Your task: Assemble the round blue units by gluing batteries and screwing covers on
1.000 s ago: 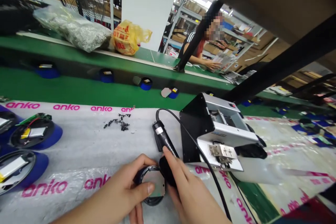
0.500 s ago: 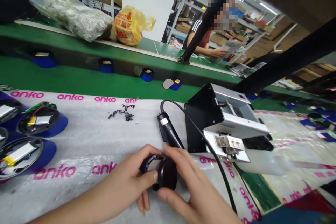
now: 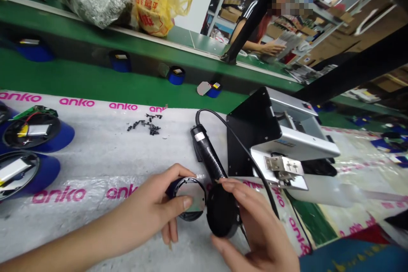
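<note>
My left hand (image 3: 159,202) is wrapped round a small round housing (image 3: 196,193) with a black rim and a pale flat disc in its face. The thumb lies on that disc. In my right hand (image 3: 259,225) a black round cap (image 3: 220,212) is gripped at its edge, tilted, just right of the housing and apart from it. Behind the cap lies a black electric screwdriver (image 3: 208,153) with a cord, its near end hidden by the cap and fingers.
Blue housings with batteries (image 3: 41,129) stand at the left. Small black parts (image 3: 148,124) lie scattered on the wrapped bench. A silver and black machine (image 3: 287,136) stands at the right. More blue housings (image 3: 177,75) line the green belt (image 3: 143,89). A person (image 3: 255,29) sits across.
The black cap, earlier against the housing, has moved right with my right hand and is now apart from it. The pale disc in the housing shows more fully. The view has shifted slightly.
</note>
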Action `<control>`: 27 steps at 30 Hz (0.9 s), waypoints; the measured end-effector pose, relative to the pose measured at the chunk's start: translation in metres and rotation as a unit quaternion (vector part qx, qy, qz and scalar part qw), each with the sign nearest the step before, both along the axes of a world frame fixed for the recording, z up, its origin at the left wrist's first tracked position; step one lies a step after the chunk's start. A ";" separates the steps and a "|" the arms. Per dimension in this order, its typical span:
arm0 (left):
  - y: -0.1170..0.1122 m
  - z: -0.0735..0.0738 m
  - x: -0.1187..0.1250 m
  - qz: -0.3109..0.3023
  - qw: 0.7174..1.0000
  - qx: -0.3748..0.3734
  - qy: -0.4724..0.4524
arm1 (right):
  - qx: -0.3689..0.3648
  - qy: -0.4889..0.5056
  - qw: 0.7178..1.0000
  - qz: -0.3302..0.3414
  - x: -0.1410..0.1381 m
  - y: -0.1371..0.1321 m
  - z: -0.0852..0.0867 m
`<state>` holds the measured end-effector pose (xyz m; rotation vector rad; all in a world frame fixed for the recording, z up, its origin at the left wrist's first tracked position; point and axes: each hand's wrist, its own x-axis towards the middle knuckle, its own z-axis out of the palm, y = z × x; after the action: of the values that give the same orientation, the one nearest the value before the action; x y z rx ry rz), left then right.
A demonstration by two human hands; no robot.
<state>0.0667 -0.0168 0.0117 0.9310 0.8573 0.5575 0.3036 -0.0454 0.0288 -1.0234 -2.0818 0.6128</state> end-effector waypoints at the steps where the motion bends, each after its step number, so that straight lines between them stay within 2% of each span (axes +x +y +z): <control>1: 0.000 0.001 0.000 -0.001 1.000 -0.001 0.000 | 0.003 0.014 1.000 0.002 -0.001 -0.002 -0.004; 5: 0.001 0.004 -0.002 -0.005 1.000 -0.003 0.001 | 0.016 0.037 0.999 0.015 -0.007 -0.006 -0.013; 9: 0.001 0.003 -0.002 -0.004 1.000 -0.004 0.011 | 0.048 0.041 0.998 -0.013 -0.012 -0.007 -0.013; 12: 0.001 0.004 -0.001 -0.001 1.000 -0.004 0.012 | 0.058 -0.019 0.998 -0.016 -0.013 -0.005 -0.007; 16: 0.003 0.007 0.000 -0.003 1.000 0.002 0.006 | 0.072 -0.112 0.991 0.014 -0.012 -0.002 0.002; 19: 0.003 0.009 0.000 -0.001 1.000 0.005 0.001 | 0.079 -0.123 0.989 0.012 -0.013 -0.002 0.005; 27: 0.000 0.008 0.001 0.002 1.000 0.018 0.014 | 0.085 -0.138 0.986 -0.047 -0.027 -0.008 0.007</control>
<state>0.0678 -0.0166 0.0197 0.9719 0.8765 0.5666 0.2762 -0.0535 0.0354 -1.1520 -2.2637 0.2501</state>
